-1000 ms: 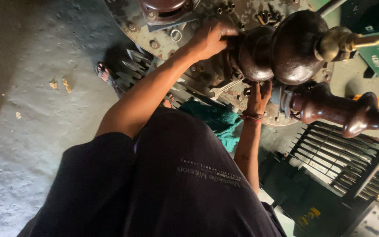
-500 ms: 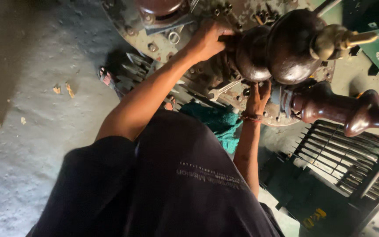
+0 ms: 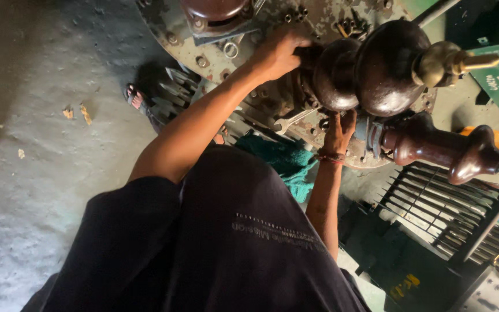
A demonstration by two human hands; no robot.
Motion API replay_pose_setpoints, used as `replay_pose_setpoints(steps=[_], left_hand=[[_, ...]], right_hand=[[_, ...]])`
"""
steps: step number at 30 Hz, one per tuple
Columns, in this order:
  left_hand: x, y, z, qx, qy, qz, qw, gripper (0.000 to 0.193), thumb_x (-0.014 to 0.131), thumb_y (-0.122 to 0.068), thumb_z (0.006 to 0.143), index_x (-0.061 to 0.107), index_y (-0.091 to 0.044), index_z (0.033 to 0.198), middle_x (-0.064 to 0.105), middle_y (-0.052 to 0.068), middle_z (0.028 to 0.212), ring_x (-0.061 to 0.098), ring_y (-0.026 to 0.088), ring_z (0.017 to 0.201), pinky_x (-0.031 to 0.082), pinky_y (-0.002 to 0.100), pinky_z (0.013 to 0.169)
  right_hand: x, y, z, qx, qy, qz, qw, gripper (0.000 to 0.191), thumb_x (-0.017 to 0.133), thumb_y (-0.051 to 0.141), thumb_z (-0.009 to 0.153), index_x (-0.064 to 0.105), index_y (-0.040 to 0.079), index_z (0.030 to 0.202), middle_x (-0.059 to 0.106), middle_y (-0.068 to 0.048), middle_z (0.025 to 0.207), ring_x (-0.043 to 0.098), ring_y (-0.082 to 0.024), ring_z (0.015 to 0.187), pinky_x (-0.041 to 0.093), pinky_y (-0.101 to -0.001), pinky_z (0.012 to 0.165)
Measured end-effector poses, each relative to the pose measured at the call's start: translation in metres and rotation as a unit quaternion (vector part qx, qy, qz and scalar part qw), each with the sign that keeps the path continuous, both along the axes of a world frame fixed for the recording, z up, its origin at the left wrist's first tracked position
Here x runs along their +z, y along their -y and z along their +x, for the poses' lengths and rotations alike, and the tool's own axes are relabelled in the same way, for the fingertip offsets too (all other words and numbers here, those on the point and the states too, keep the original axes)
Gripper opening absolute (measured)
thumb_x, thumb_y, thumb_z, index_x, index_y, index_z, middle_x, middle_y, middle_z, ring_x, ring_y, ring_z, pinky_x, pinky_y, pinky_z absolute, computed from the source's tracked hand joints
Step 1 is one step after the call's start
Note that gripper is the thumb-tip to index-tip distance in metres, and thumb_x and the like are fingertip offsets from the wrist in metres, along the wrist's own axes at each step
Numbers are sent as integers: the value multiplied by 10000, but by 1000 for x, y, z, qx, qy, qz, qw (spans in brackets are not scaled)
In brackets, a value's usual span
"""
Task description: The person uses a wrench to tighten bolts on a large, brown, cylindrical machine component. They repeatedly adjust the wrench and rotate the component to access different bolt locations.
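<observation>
Left hand (image 3: 278, 55) fingers are curling closed around the base of the big brown bushing (image 3: 371, 69) on the lid (image 3: 168, 23). Right hand (image 3: 339, 130) fingers are spreading against its underside. Spanner (image 3: 290, 121) is lying just beside; second bushing (image 3: 446, 150) is crowding the right edge.

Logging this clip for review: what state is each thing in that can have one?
Left hand: gripping the base of the large brown insulator.
Right hand: pressed under that insulator.
Large brown insulator: mounted, tilted sideways.
Second insulator: mounted, untouched.
Spanner: lying loose on the cover plate.
</observation>
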State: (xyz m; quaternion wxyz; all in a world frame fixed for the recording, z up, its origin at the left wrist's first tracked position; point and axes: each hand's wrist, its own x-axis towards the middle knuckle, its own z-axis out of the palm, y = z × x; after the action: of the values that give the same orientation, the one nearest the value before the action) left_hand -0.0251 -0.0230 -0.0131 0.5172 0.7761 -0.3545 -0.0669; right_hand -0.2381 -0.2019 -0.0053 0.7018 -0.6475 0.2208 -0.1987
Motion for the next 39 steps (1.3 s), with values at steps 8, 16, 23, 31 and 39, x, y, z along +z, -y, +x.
replay_pose_setpoints(steps=[8, 16, 23, 31, 39], left_hand=[[1, 9, -6, 48, 27, -71, 996, 355, 672, 35, 732, 736, -23, 1076, 740, 189, 1074, 708, 350, 1006, 575, 405, 886], [-2, -13, -10, 124, -151, -109, 975, 274, 632, -146, 1030, 687, -116, 1297, 753, 102, 1076, 727, 272, 916, 611, 386, 820], [-35, -3, -35, 42, 27, -28, 998, 419, 631, -44, 943, 582, -54, 1358, 667, 130, 1312, 652, 287, 1188, 574, 407, 976], [-26, 28, -23, 105, 262, 32, 959, 491, 610, 69, 726, 633, 93, 1216, 632, 276, 1279, 640, 355, 1148, 555, 450, 934], [-2, 19, -21, 107, 191, -78, 973, 470, 622, 109, 745, 623, 4, 1203, 697, 227, 1096, 678, 387, 1012, 578, 450, 832]], right_hand=[[4, -7, -1, -27, -22, -11, 999, 507, 653, 115, 1043, 435, -1, 1487, 625, -108, 1328, 658, -201, 1081, 517, -324, 884], [-2, 1, -4, -17, -4, -5, 1000, 516, 678, 124, 1034, 433, 0, 1471, 603, -107, 1367, 643, -202, 1173, 528, -324, 925], [-4, 4, -8, 6, -12, -39, 999, 522, 683, 105, 1075, 460, -44, 1522, 587, -174, 1437, 602, -244, 1215, 505, -345, 977], [-2, 2, -5, -13, 1, -6, 1000, 570, 677, 116, 1053, 390, -22, 1526, 556, -147, 1462, 587, -246, 1300, 488, -377, 1111], [0, -3, -1, -9, 15, -23, 1000, 562, 691, 115, 1061, 414, -20, 1532, 599, -128, 1418, 620, -211, 1195, 518, -340, 971]])
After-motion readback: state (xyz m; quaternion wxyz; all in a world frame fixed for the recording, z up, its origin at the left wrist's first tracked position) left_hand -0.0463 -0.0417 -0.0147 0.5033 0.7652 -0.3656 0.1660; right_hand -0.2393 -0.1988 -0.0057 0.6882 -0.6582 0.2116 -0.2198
